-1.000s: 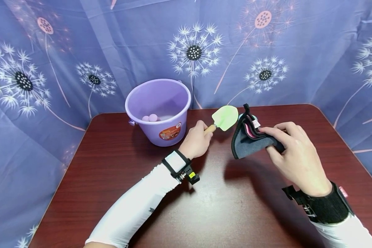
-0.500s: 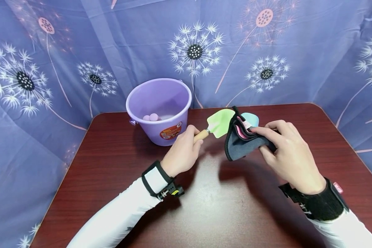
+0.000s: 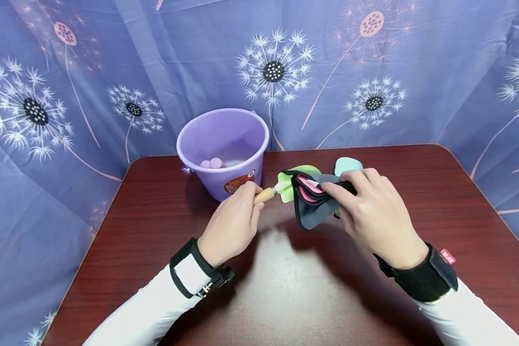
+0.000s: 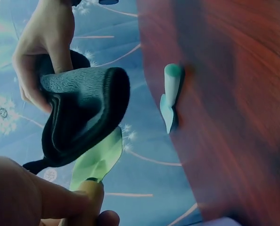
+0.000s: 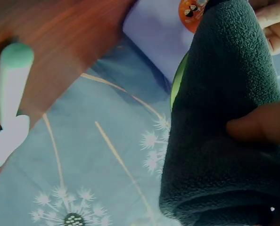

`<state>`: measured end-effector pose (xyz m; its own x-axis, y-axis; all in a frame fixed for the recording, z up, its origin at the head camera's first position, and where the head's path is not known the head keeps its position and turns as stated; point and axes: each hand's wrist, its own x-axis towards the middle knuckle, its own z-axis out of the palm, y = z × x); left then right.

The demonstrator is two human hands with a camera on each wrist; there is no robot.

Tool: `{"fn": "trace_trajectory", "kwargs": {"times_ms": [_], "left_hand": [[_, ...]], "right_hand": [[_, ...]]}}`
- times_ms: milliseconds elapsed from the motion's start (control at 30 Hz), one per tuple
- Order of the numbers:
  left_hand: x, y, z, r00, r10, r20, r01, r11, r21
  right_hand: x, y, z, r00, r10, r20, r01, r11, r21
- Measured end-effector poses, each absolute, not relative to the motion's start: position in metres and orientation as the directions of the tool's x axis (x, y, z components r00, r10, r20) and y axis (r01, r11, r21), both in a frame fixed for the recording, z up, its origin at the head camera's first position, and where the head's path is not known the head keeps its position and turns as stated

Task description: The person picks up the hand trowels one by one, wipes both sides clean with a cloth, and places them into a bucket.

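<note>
In the head view my left hand [image 3: 230,222] grips the wooden handle [image 3: 265,195] of a small green-bladed hand trowel [image 3: 287,186]. My right hand [image 3: 374,211] pinches a folded grey cloth [image 3: 313,215] with black edging and pink layers showing inside. The cloth lies in front of part of the trowel's blade; whether the two touch, I cannot tell. From the left wrist view, the green blade [image 4: 106,155] rises just below the folded cloth [image 4: 83,99]. The right thumb [image 5: 260,125] presses on the cloth's fuzzy side in the right wrist view.
A purple bucket [image 3: 246,166] stands at the back left of the dark red table [image 3: 155,202], with purple balls [image 3: 216,163] inside. Behind the right hand lies a pale blue, spade-like tool [image 3: 348,165] with a white handle [image 5: 13,82]. A dandelion-patterned curtain [image 3: 199,62] hangs behind.
My left hand has drawn the trowel back toward me and to the left. My right hand has brought the cloth leftward, over the blade, uncovering more of the pale blue tool.
</note>
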<state>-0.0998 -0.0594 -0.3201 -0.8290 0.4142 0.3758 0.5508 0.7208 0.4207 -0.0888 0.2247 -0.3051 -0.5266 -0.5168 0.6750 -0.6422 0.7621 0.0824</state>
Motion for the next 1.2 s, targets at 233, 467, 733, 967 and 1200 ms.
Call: {"fn": "trace_trajectory", "kwargs": {"times_ms": [233,467,733,967,1200], "left_hand": [[-0.091,-0.066,-0.320,-0.802,0.427,0.418,0.574,0.743,0.344],[-0.081,-0.066,-0.326,-0.773,0.450,0.446,0.590,0.768,0.249],[-0.075,-0.065,-0.335,-0.768,0.467,0.439,0.592,0.779,0.207],[-0.074,-0.065,-0.337,-0.769,0.470,0.433,0.590,0.782,0.200],[-0.074,-0.066,-0.338,-0.775,0.462,0.432,0.587,0.779,0.219]], "right_hand": [[-0.087,0.198,-0.297,-0.392,-0.583,0.711,-0.679,0.705,0.203],[-0.085,0.188,-0.304,-0.405,-0.607,0.684,-0.687,0.696,0.210],[-0.087,0.181,-0.314,-0.433,-0.596,0.676,-0.669,0.715,0.202],[-0.089,0.182,-0.319,-0.440,-0.567,0.696,-0.649,0.737,0.190],[-0.089,0.184,-0.315,-0.455,-0.541,0.707,-0.635,0.754,0.168]]}}
